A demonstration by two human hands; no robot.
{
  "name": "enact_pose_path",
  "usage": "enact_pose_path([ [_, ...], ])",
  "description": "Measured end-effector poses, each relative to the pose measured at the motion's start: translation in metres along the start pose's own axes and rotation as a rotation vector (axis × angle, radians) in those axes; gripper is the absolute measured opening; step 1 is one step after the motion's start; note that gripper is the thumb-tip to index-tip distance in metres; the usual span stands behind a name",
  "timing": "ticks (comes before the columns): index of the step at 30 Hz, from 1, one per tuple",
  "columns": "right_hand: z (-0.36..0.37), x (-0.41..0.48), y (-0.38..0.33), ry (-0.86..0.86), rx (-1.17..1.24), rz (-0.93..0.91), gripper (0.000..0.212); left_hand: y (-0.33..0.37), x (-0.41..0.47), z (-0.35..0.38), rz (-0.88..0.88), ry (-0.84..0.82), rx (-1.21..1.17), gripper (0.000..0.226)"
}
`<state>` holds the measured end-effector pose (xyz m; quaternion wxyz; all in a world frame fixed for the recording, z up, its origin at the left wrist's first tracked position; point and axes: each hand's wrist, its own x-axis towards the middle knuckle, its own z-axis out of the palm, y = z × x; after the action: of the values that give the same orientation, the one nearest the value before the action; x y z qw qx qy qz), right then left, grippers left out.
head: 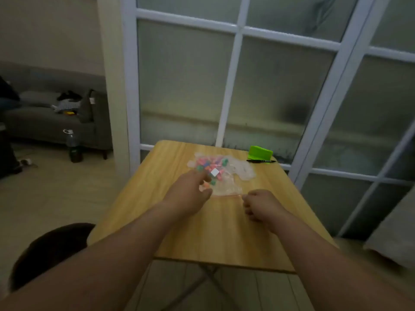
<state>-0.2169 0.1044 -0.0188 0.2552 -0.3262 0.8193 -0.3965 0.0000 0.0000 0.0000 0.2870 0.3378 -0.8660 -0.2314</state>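
Though half behind the left hand (190, 190), bag (216, 163) contents indistinct.

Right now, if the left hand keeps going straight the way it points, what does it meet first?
The left hand points away and slightly right at the clear plastic bag of small coloured pieces on the light wooden table. It would meet that bag first; whether it touches it now is unclear.

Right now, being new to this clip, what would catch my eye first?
The clear bag of bright pieces in the middle of the table stands out, with the left hand at the pieces and the right hand pinching the bag's near edge. A green object and a black pen lie at the far right corner.
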Motion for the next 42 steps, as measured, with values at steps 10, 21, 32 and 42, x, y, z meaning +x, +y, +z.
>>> enact_pose_path([
  [10,0.036,0.028,-0.018,0.192,-0.266,-0.149,0.023,-0.022,0.031,0.046,0.157,-0.030,0.315,0.048],
  [21,0.037,0.026,-0.011,0.245,0.070,-0.336,0.038,-0.023,0.042,0.058,0.255,0.102,0.273,0.024],
  [32,0.031,0.050,-0.019,0.211,0.421,-0.280,0.041,-0.006,0.058,0.068,0.285,0.103,0.175,0.024],
  [42,0.032,0.033,-0.017,0.038,0.383,-0.326,0.038,-0.009,0.054,0.067,0.194,0.119,0.084,0.013],
])
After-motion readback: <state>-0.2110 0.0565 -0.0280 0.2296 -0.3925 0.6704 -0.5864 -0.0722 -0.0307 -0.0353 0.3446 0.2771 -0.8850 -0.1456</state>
